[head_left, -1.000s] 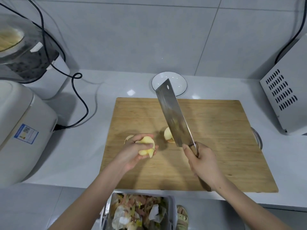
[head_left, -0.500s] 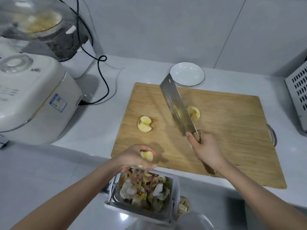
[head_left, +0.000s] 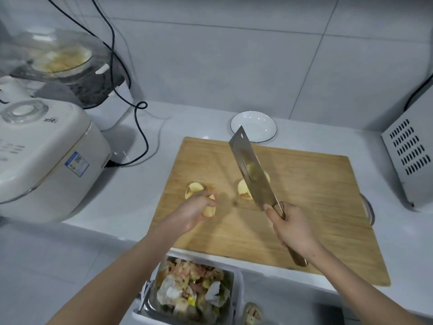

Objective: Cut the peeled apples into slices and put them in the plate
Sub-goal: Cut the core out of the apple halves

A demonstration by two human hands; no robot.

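Note:
On the counter lies a wooden cutting board (head_left: 316,207). My left hand (head_left: 194,211) holds a peeled apple piece (head_left: 209,209) just above the board's left part. A second apple piece (head_left: 193,188) lies on the board right behind that hand. My right hand (head_left: 290,227) grips the wooden handle of a cleaver (head_left: 251,171), its blade raised and pointing away from me. A third apple piece (head_left: 243,190) lies on the board, partly hidden behind the blade. An empty white plate (head_left: 254,126) sits behind the board's far edge.
A bin of peels and scraps (head_left: 189,294) stands below the counter's front edge. A white rice cooker (head_left: 42,160) and a steamer (head_left: 70,71) with black cables stand at the left. A metal appliance (head_left: 412,156) stands at the right.
My left hand has come up from over the scrap bin back onto the board, still holding the apple piece. The cleaver has stayed raised in my right hand.

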